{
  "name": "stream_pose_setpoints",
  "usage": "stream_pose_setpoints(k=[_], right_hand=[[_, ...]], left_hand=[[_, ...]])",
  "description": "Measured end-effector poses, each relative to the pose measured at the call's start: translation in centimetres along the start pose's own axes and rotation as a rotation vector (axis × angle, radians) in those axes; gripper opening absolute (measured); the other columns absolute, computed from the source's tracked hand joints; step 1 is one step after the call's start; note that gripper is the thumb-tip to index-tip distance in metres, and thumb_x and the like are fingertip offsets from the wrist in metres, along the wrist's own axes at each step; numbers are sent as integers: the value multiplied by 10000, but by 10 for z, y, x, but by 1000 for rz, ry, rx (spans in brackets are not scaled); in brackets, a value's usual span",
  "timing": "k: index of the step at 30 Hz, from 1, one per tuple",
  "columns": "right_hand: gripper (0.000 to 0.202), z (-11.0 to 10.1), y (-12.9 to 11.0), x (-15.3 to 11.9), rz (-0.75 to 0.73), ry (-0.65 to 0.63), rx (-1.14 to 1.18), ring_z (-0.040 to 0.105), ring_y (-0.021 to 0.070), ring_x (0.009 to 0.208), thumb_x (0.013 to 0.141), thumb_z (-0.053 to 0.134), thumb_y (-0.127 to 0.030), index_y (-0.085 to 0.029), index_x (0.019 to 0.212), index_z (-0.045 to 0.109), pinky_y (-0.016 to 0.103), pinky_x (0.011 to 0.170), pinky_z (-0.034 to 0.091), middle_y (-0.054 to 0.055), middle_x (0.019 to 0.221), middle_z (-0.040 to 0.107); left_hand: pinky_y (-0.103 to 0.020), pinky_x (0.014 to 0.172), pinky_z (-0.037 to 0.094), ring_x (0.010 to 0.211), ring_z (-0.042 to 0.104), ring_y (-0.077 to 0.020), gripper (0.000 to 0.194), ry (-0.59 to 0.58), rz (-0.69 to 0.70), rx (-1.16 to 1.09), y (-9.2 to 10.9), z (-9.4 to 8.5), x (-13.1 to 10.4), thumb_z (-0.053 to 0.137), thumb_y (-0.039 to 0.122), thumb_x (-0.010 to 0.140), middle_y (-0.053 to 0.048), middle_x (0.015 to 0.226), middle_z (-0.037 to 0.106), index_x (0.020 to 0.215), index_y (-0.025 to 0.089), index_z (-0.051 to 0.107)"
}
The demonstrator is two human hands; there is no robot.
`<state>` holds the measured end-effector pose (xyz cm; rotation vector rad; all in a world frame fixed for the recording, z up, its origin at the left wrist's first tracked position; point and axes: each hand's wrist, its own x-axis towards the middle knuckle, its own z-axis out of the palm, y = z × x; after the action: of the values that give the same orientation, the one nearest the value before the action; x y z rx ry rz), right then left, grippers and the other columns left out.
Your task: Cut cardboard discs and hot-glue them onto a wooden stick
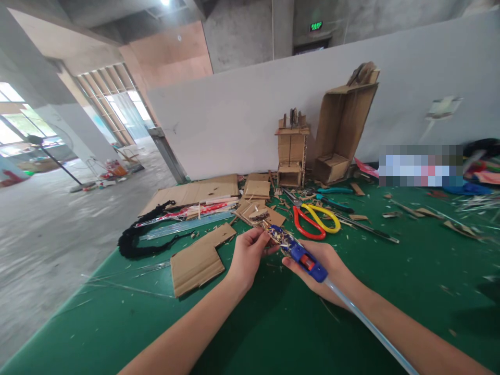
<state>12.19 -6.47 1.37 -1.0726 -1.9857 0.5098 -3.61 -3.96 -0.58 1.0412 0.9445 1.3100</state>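
A blue glue gun (302, 258) lies in my right hand (322, 260), the fingers wrapped around its underside. Bits of debris cling to its front, and a long clear glue stick (371, 323) runs out of its back end. My left hand (250, 255) is pinched closed right at the nozzle. What sits between its fingertips is mostly hidden; a small brown cardboard piece (258, 212) shows just beyond them. Close by lie scissors (316, 221) with one red and one yellow handle. To the left of my left hand rests a notched cardboard sheet (199, 260).
Behind stand a small cardboard structure (291, 148) and a taller open one (339, 130), against a pale partition (226, 114). A black cord bundle (130, 242), teal-handled pliers (334, 198) and scraps cover parts of the green table (250, 333). Its left edge drops to the floor.
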Motion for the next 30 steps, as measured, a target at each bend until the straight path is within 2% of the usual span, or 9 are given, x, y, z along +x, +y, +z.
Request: stream_pose_setpoints(k=[6,15,24,30], right_hand=[[196,0,-1,1,22,-17,6,436,96,420,774,530,-308,-200,612,509,198,400,369,-40,499,473],[262,1,2,1,44,21,-25,416,97,399,767,529,-340,-212,552,452,209,376,313,-46,462,422],[298,2,11,-1,56,43,-43,464,99,424,799,537,-350,-205,545,479,209,394,319,-34,479,488],[274,2,12,-1,95,22,10,475,94,443,795,563,-343,-191,571,520,197,414,341,-33,498,517]], left_hand=[[-210,638,508,648,569,-97,212,-5,2,-25,-1,-1,1,685,333,714,-9,678,601,717,123,661],[-284,712,543,649,572,-106,235,-3,-8,-52,1,1,1,700,337,702,-7,657,582,667,119,622],[-249,709,543,743,617,-129,244,-18,-21,-38,0,-1,0,676,344,738,-40,738,633,800,109,675],[-232,701,541,731,623,-116,219,-23,-12,-79,2,1,-1,680,338,736,-24,743,634,757,121,662]])
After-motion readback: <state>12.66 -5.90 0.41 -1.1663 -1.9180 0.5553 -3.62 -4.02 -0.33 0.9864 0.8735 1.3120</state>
